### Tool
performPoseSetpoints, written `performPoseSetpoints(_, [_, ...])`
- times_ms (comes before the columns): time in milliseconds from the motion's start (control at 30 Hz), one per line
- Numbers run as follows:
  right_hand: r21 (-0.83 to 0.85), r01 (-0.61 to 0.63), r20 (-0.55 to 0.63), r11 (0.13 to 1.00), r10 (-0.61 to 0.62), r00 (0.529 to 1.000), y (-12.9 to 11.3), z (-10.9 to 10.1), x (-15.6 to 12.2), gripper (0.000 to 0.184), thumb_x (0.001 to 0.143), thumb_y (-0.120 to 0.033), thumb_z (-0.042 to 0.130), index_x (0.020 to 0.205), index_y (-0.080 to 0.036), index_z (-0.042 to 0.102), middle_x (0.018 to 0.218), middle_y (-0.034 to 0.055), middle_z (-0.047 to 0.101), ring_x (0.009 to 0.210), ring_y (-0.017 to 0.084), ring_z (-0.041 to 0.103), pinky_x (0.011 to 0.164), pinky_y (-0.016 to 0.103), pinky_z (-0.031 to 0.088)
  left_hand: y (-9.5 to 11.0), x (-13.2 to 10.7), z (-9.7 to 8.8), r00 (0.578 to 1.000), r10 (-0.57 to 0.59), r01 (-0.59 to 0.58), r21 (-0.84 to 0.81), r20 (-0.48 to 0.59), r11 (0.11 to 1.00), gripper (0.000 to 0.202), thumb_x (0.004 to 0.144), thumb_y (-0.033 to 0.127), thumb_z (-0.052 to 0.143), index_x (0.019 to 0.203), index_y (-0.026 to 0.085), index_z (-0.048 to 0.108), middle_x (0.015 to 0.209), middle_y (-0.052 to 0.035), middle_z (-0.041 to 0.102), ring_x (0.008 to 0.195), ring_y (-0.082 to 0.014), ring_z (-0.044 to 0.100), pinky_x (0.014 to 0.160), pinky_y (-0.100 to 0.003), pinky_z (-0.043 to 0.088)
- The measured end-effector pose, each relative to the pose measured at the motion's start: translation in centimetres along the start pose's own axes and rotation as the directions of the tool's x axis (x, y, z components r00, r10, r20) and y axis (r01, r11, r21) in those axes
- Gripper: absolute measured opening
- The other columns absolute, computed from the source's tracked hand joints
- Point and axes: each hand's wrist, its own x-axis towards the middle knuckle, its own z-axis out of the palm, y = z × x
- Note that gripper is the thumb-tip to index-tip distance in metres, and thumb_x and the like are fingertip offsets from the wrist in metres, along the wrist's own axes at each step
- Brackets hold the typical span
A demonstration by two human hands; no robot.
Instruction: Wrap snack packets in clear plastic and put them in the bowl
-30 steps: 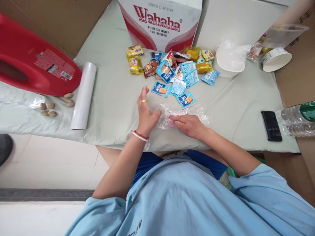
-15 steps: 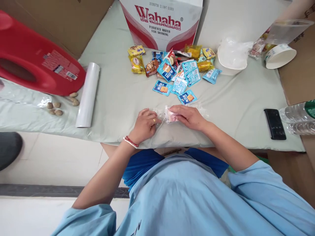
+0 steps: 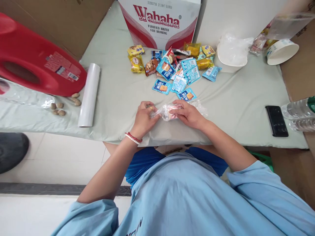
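Near the front of the table lies a small pinkish-white snack packet (image 3: 169,113) inside clear plastic wrap (image 3: 200,108). My right hand (image 3: 188,113) is closed on the packet from the right, its fingers covering part of it. At the left end, my left hand (image 3: 146,118) pinches the gathered film between thumb and fingers. Loose wrap sticks out beyond my right hand. Just past the hands lie blue snack packets (image 3: 187,94), apart from them.
More wrapped snacks (image 3: 168,67) are heaped before a Wahaha carton (image 3: 162,23). A white roll (image 3: 89,95), a red jug (image 3: 41,62) and brown nuts (image 3: 59,105) are left. A bowl with a plastic bag (image 3: 232,52), a tilted paper bowl (image 3: 283,52), a phone (image 3: 276,121) and bottles (image 3: 299,108) are right.
My left hand has turned and drawn its thumb and fingers onto the film's left end. More of the packet shows now beside my right hand. The camera view has shifted slightly.
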Motion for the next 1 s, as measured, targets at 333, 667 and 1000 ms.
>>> performPoseSetpoints(333, [0.105, -0.088, 0.011, 0.991, 0.087, 0.996, -0.8, -0.6, 0.3, 0.025, 0.097, -0.025, 0.057, 0.111, -0.024, 0.078, 0.129, 0.0104, 0.063, 0.113, 0.024, 0.062, 0.101, 0.043, 0.054, 7.0, -0.2, 2.4, 0.995, 0.000, -0.007, -0.073, -0.095, 0.997, 0.025, 0.093, 0.029, 0.055, 0.103, 0.018, 0.075, 0.094, -0.0074, 0.071, 0.086, -0.0220, 0.066, 0.081, -0.035, 0.054])
performPoseSetpoints(667, [0.201, -0.395, -0.286, 0.896, 0.439, 0.852, 3.1, -5.0, -0.1, 0.042, 0.093, -0.045, 0.064, 0.124, -0.017, 0.073, 0.121, 0.0134, 0.074, 0.112, 0.028, 0.069, 0.102, 0.046, 0.055, 7.8, -0.7, 4.4, 1.000, 0.013, -0.015, 0.318, 0.006, 0.948, 0.025, 0.105, 0.032, 0.046, 0.106, 0.021, 0.069, 0.106, -0.0109, 0.062, 0.085, -0.0256, 0.060, 0.068, -0.034, 0.041])
performPoseSetpoints(1000, [0.143, -0.583, -0.046, 0.799, 0.594, 0.803, 4.8, -5.7, -2.5, 0.055, 0.084, -0.050, 0.071, 0.127, -0.015, 0.072, 0.087, 0.0048, 0.071, 0.078, 0.022, 0.063, 0.076, 0.034, 0.050, 9.9, 0.1, 5.5, 0.991, 0.119, -0.073, 0.527, -0.054, 0.846, 0.025, 0.106, 0.021, 0.046, 0.107, 0.020, 0.071, 0.103, -0.0143, 0.067, 0.101, -0.0324, 0.060, 0.073, -0.041, 0.042])
